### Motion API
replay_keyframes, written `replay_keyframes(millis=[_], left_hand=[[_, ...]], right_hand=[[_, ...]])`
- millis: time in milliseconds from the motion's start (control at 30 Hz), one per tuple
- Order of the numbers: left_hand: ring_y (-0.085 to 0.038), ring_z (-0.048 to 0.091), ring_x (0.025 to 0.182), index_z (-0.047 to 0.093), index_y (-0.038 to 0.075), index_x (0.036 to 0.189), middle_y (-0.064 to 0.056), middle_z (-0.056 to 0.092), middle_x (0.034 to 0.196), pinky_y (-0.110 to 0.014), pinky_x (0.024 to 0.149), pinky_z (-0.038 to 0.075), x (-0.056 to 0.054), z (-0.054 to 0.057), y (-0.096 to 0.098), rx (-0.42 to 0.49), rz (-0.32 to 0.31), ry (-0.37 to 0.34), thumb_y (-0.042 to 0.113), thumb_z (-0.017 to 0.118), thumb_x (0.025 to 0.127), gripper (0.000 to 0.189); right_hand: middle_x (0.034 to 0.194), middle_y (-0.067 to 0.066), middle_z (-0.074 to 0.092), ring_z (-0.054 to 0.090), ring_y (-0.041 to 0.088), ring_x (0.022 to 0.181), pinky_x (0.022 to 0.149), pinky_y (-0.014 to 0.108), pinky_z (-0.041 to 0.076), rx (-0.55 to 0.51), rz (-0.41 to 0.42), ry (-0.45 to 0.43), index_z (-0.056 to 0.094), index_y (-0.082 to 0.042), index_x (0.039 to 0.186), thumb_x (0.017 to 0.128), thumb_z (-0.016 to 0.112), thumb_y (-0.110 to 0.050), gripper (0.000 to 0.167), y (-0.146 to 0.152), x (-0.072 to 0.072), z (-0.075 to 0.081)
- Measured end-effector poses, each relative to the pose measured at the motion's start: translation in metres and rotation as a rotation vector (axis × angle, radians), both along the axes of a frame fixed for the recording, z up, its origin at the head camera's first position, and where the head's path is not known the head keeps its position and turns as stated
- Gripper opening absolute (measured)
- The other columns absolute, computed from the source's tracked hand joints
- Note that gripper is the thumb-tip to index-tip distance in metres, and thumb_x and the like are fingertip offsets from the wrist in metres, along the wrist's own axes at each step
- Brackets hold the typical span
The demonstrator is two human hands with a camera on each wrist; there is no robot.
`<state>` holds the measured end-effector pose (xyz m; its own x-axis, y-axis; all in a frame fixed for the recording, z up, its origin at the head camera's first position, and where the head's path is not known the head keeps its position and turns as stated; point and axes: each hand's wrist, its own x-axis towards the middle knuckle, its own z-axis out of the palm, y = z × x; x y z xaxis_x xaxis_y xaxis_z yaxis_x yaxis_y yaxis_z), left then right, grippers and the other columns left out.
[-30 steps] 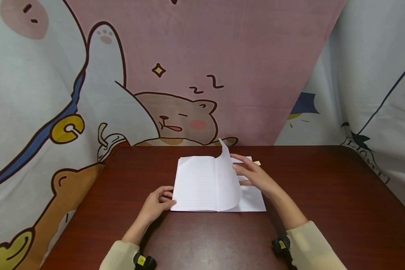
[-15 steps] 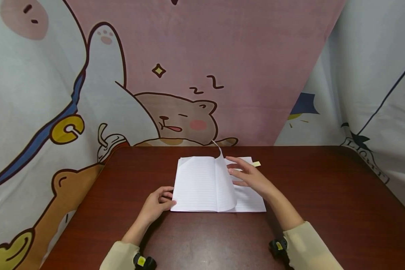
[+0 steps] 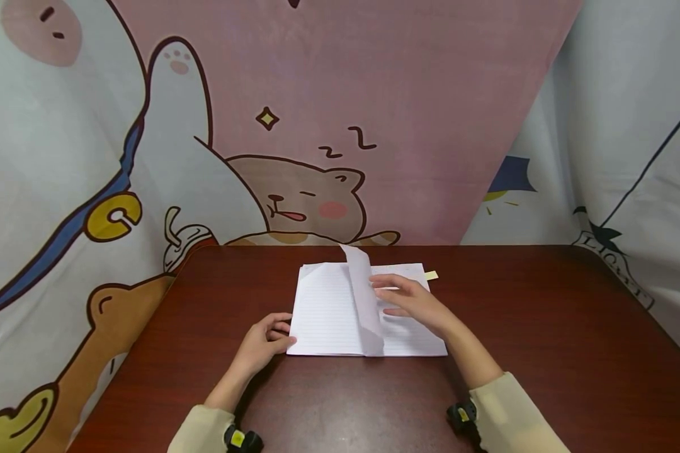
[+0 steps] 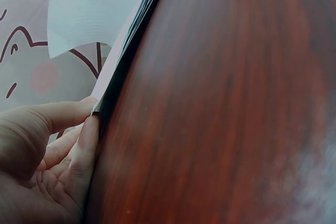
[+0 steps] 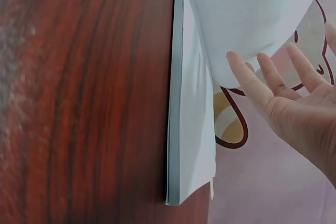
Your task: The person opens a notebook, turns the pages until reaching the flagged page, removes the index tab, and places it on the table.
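An open lined notebook point(image 3: 325, 308) lies on the brown wooden table. Its left edge, close to the near corner, is pinched by my left hand point(image 3: 265, 340); the left wrist view shows the thumb point(image 4: 68, 116) on top and a finger underneath. One loose page point(image 3: 364, 296) stands up near the spine, curved over to the left. Against or just beside the right face of that page is my right hand point(image 3: 410, 301), fingers extended and spread, gripping nothing. In the right wrist view the fingertips point(image 5: 232, 59) overlap the raised page point(image 5: 247, 19); actual contact is hard to tell.
A pale yellow tab point(image 3: 431, 275) sticks out of the notebook's far right side. The wooden table point(image 3: 555, 327) extends on both sides. Behind it hangs a cartoon-printed cloth point(image 3: 419, 126). Each wrist carries a small black camera point(image 3: 242, 438).
My right hand has moved left across the notebook, and the page has swung with it from leaning right to past upright, curling left. My left hand has stayed put.
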<state>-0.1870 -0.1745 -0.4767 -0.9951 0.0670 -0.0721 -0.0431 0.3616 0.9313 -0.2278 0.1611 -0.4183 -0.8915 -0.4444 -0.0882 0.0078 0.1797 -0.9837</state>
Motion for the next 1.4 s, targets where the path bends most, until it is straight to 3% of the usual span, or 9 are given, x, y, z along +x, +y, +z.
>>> replay_keyframes(millis=[467,1400], left_hand=[[-0.014,0.065,0.083,0.063,0.001,0.126,-0.017,0.067,0.105,-0.022,0.067,0.056,0.000,0.001,0.000,0.012,0.003,-0.014,0.001,0.076,0.082,0.046],[-0.010,0.062,0.078,0.064,0.000,0.125,-0.016,0.067,0.102,-0.025,0.066,0.059,0.001,0.001,0.001,0.016,0.029,-0.016,0.004,0.072,0.088,0.037]], right_hand=[[0.153,0.019,0.045,0.051,0.040,0.134,0.105,0.053,0.049,0.012,0.027,0.023,0.051,-0.004,0.142,0.099,0.063,-0.025,0.050,-0.006,0.002,-0.005],[0.151,0.023,0.045,0.056,0.029,0.127,0.103,0.047,0.051,0.069,0.070,0.033,0.050,0.001,0.142,0.098,0.063,-0.023,0.052,-0.020,0.002,-0.018]])
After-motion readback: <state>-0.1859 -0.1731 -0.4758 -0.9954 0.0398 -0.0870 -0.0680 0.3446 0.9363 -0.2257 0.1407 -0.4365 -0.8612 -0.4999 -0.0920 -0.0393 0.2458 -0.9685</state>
